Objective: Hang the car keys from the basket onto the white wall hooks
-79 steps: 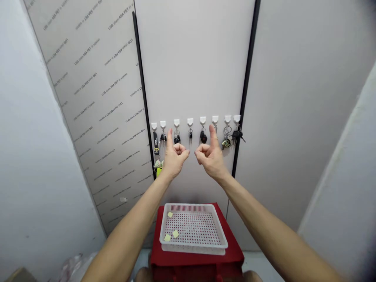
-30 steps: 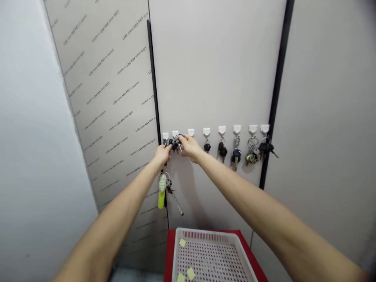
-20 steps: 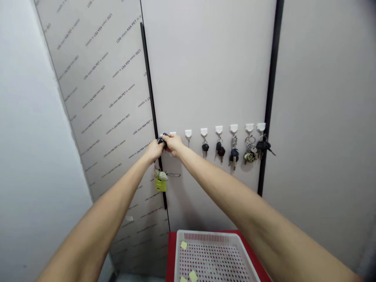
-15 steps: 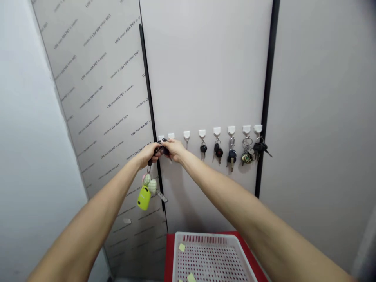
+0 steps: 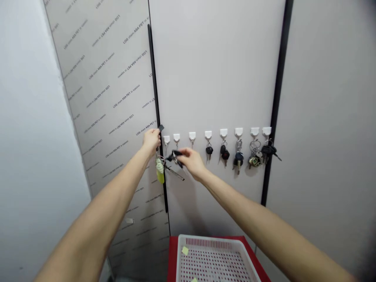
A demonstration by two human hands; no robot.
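Lime-green fob (image 5: 160, 175) dangles below the clenched left hand (image 5: 151, 141); right hand (image 5: 190, 162), blurred, seems to pinch black key bunch (image 5: 175, 157). Risk: slack grip drops keys toward white plastic tray (image 5: 211, 239).

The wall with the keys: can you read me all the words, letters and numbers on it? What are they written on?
"LOG": dark slanted print, repeated on the pale grey film-covered panel.
"ASA PET": same print, right after it, on that panel.
The small words around them: too blurred to read.
Lime-green plastic key fob and black key heads: nothing readable.
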